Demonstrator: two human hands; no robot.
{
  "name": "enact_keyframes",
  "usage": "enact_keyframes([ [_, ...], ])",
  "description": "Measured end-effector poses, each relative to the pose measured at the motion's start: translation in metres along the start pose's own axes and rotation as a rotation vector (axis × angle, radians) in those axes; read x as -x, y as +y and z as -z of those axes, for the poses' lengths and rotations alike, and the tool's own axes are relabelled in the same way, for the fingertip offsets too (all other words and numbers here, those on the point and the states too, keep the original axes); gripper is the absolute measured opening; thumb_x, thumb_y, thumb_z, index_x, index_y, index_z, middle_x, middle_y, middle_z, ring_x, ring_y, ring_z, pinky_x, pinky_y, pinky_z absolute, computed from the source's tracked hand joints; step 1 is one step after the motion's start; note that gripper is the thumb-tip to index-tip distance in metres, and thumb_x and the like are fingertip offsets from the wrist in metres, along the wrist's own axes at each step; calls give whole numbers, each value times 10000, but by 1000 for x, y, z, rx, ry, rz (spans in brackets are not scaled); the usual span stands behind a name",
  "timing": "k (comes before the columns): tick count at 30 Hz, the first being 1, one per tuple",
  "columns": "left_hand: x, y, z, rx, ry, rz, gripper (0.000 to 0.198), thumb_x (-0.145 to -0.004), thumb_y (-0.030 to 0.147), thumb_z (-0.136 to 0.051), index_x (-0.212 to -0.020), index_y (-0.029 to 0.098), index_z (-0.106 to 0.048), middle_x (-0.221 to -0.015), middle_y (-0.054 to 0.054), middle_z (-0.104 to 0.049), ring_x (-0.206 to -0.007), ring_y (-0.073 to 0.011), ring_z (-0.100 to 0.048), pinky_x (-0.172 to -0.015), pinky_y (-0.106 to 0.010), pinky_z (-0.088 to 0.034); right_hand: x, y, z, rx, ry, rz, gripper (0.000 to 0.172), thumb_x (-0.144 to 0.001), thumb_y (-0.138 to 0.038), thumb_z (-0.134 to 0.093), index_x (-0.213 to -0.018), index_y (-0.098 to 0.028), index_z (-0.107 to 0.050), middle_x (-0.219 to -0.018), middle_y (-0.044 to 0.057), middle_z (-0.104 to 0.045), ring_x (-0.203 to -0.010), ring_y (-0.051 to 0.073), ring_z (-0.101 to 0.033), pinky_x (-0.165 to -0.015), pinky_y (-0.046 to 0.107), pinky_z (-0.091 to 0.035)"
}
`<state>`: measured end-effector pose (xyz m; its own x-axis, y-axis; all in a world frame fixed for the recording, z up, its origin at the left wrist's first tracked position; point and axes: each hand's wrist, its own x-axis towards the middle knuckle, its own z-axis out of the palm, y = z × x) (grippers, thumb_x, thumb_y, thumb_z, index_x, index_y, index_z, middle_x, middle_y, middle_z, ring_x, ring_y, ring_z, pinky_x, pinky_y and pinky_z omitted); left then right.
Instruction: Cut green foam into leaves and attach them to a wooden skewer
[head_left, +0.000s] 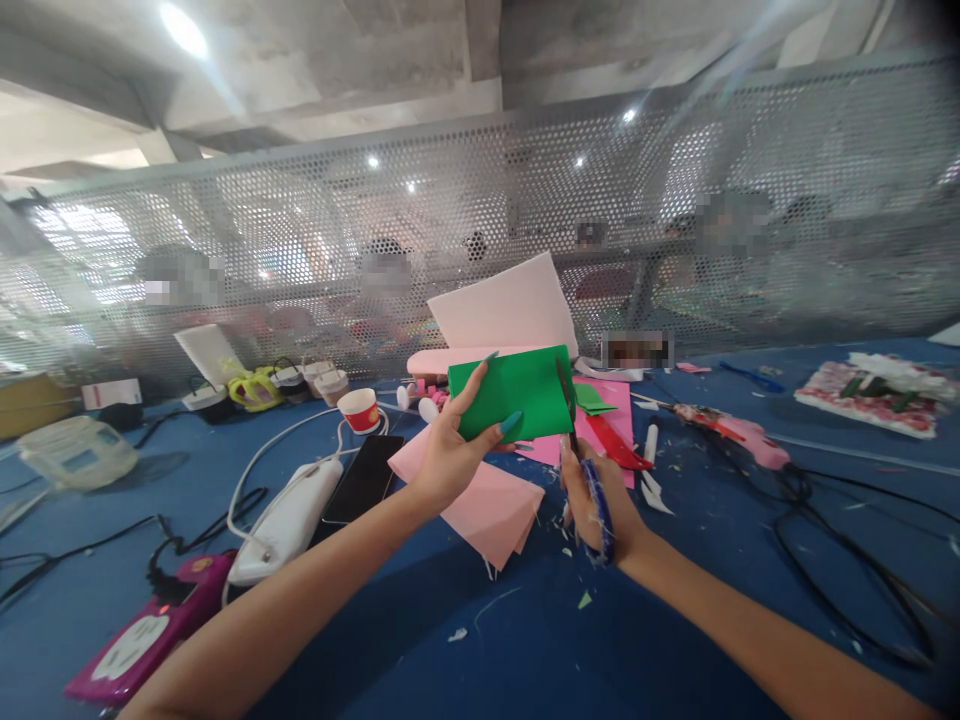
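My left hand (454,440) grips a folded green sheet (510,395) by its left side, thumb and fingers pressed on it. Blue-handled scissors (596,510) are in my right hand (600,495), their dark blades upright at the green sheet's right edge. Part of the blades is hidden by the sheet. Just behind lie a small green piece (595,398), a red piece (619,445) and a bright pink sheet (541,450). Beneath my left hand a folded light pink sheet (487,505) rests on the blue table (420,640).
On the left are a black phone (367,478), a white power strip (289,520), a purple device (157,640), a paper cup (360,410) and a clear tub (77,450). A pink glue gun (739,435) with black cable lies right. A perforated metal screen (315,220) stands behind.
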<state>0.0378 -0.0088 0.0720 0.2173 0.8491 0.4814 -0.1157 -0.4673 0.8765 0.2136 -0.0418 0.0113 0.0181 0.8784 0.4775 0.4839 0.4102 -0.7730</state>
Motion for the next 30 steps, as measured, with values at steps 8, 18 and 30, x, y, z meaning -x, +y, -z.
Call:
enact_keyframes([
  [8,1,0,-2,17,10,18,737,-726,235,-742,-1370,403,-424,-1478,-24,-335,-1072,-290,-586,-720,-401,-643,-2,-1,1,11,8,-17,319,-943,-479,-272,-774,-237,-391,-525,-27,-473,-401,156,-498,-425,279,-366],
  [18,-7,6,6,-4,-32,27,728,-661,236,-790,-1329,297,-509,-1324,-69,-554,-1059,-286,-620,-797,-420,-613,-4,-4,10,50,50,3,305,-943,-467,-312,-761,-240,-403,-474,-20,-488,-428,187,-533,-477,302,-378],
  [30,-11,-4,8,12,147,-1,454,-696,284,-761,-1135,219,-665,-1137,-64,-674,-1003,-219,-641,-808,-320,-580,-1,-8,6,-100,-24,-55,319,-923,-527,-362,-774,-246,-380,-500,-36,-468,-439,173,-518,-446,290,-382],
])
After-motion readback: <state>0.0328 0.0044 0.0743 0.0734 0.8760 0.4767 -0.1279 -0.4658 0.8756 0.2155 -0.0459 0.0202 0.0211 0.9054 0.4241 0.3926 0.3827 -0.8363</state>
